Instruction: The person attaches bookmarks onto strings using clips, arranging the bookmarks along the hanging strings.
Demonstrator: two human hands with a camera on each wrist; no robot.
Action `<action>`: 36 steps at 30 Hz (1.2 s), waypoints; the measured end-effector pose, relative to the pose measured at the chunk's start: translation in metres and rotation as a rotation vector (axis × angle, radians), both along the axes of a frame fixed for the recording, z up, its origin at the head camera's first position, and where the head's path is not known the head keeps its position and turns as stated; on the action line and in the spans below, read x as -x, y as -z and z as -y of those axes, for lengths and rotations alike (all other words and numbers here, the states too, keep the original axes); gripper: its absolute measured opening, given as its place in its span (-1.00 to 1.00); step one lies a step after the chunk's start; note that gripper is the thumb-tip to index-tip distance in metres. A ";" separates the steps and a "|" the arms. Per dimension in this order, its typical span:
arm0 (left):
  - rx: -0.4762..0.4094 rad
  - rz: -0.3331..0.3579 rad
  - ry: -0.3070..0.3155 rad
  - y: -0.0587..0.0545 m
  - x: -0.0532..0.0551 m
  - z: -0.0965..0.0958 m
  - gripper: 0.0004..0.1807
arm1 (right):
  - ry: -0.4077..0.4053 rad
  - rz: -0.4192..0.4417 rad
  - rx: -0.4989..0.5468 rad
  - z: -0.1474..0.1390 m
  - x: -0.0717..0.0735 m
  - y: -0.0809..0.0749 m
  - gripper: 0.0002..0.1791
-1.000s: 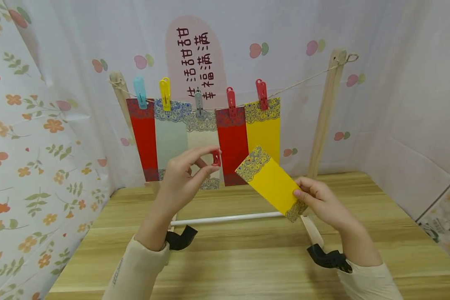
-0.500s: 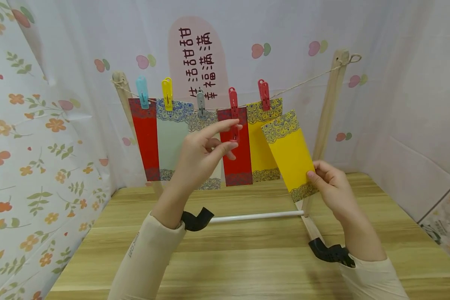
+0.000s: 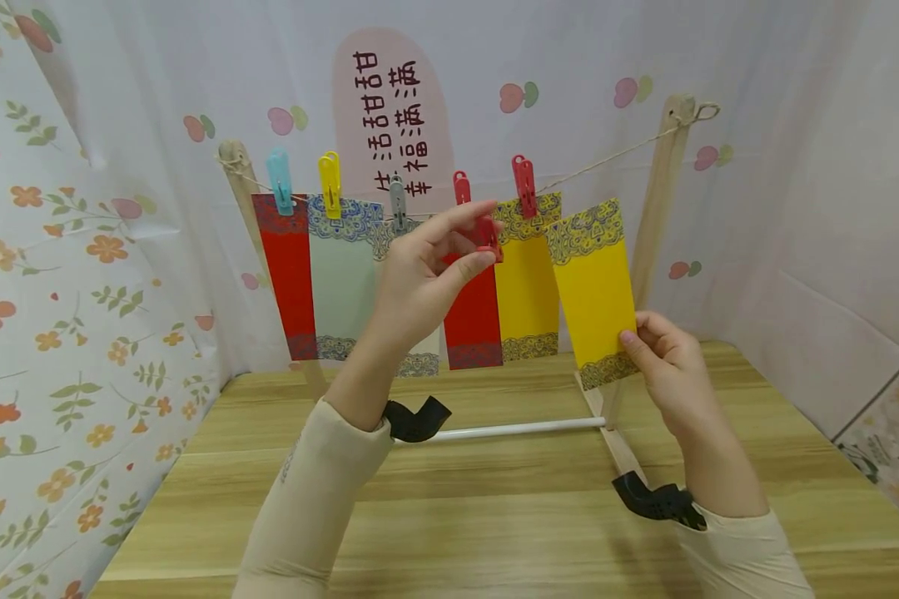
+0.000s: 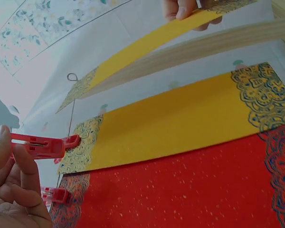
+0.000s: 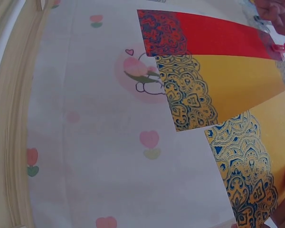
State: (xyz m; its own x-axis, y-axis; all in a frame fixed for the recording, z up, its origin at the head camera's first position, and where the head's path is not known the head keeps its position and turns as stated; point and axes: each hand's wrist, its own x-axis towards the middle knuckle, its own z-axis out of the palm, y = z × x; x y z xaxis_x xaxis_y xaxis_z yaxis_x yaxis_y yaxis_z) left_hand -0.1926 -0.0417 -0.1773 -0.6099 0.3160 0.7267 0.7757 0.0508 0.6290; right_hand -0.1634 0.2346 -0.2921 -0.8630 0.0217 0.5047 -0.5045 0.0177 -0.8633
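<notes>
My left hand (image 3: 427, 274) pinches a red clothespin (image 4: 38, 146) between thumb and forefinger, in front of the hanging red card (image 3: 474, 320). With thumb and fingers my right hand (image 3: 670, 358) holds a yellow card (image 3: 595, 287) by its lower right edge. That card stands nearly upright, its patterned top edge just below the string (image 3: 607, 162). To its left hangs another yellow card (image 3: 528, 291), clipped by a red clothespin (image 3: 524, 187). In the left wrist view the held clothespin is apart from the held card.
Further left hang a pale green card (image 3: 340, 287), a red card (image 3: 285, 283) and a cream card (image 3: 418, 364), under grey, yellow and blue clothespins. Wooden posts (image 3: 663, 183) carry the string at both ends. A white rod (image 3: 524, 429) joins the frame's base on the wooden table (image 3: 494, 516).
The left hand has moved up and to the right with the clothespin. The right hand has raised the yellow card toward the string and turned it more upright.
</notes>
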 end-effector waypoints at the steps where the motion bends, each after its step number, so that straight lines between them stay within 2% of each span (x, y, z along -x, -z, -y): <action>1: 0.005 0.001 0.003 -0.001 0.000 -0.002 -0.56 | 0.003 0.001 0.002 0.000 0.000 0.000 -0.81; 4: 0.027 -0.005 0.008 -0.007 0.001 -0.008 -0.57 | 0.025 0.010 0.008 0.001 0.001 -0.002 -0.81; 12: 0.039 -0.038 0.087 -0.024 0.005 -0.024 -0.59 | 0.107 0.032 0.066 0.001 0.005 -0.006 -0.84; 19: -0.014 0.020 0.139 -0.033 0.007 -0.036 -0.51 | 0.158 0.018 0.115 0.004 0.009 -0.012 -0.83; 33: -0.082 -0.004 0.165 -0.046 0.013 -0.057 -0.63 | 0.178 0.026 0.153 0.011 0.018 -0.019 -0.82; 36: -0.079 0.024 0.156 -0.051 0.012 -0.060 -0.65 | 0.195 0.036 0.158 0.011 0.020 -0.020 -0.83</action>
State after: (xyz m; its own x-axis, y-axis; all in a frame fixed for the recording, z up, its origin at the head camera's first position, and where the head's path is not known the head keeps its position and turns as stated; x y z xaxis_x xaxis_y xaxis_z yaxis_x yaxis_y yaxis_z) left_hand -0.2045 0.0187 -0.1262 -0.5757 0.3509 0.7385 0.7547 -0.1194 0.6451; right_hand -0.1830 0.2231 -0.2725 -0.8522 0.2653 0.4510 -0.4736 -0.0247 -0.8804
